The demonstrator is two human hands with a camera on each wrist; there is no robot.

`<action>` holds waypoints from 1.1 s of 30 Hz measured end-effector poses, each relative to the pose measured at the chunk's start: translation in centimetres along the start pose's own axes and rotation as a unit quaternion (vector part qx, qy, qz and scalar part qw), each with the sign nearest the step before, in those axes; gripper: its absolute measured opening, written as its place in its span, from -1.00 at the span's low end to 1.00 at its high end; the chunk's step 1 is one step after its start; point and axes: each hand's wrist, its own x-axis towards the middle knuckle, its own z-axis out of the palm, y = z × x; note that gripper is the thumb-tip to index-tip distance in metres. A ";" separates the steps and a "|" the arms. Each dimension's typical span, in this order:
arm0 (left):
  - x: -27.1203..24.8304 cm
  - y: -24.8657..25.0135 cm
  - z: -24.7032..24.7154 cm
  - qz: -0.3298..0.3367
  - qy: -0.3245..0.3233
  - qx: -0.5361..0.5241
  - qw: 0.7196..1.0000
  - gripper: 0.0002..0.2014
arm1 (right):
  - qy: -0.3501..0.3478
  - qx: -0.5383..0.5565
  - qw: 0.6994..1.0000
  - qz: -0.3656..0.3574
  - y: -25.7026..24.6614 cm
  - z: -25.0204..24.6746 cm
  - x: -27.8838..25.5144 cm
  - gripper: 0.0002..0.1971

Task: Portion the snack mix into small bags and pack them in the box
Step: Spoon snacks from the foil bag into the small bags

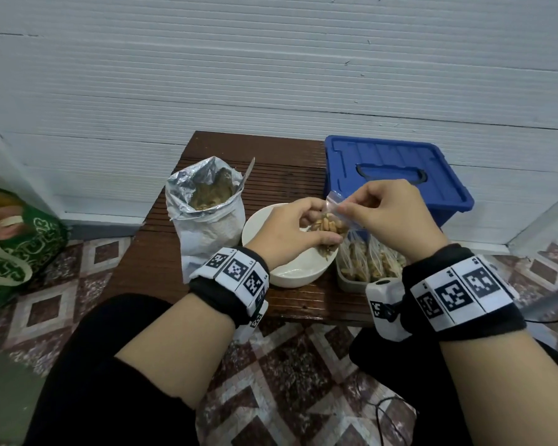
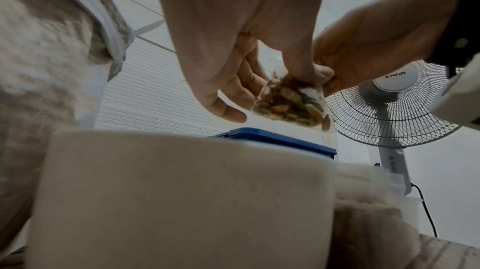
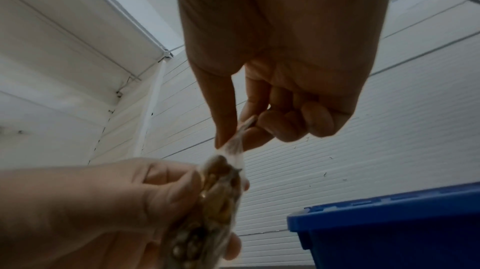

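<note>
L hand (image 1: 287, 230) cups filled small bag (image 1: 327, 225); R hand (image 3: 275, 92) pinches its top, prob. sealing.

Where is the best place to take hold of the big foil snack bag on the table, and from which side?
Grip the foil snack bag around its white body, below the rolled-down rim, coming from its left side. It stands upright with an open mouth, so a pinch at the crumpled rim would probably tip or spill it. The white bowl and both hands crowd its right side.

Dark slatted wooden table (image 1: 281, 162): foil snack bag (image 1: 203, 217) left, white bowl (image 1: 290, 272) centre, clear tub (image 1: 351, 281) near right.
</note>
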 end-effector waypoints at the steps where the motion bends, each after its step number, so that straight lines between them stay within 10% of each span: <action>1: 0.0 0.0 0.2 -0.004 -0.002 0.002 1.000 -0.59 | 0.004 0.000 1.000 0.000 0.1 -0.1 0.0 -0.84; 13: 0.5 -0.5 -1.0 -0.069 0.033 0.062 0.995 -0.68 | 0.156 0.012 0.981 0.112 4.9 -5.2 -0.4 -0.82; 33: 0.8 -2.4 -1.1 -0.135 0.031 0.111 0.984 -0.66 | 0.141 -0.034 0.955 0.259 11.1 -0.3 -0.5 -0.78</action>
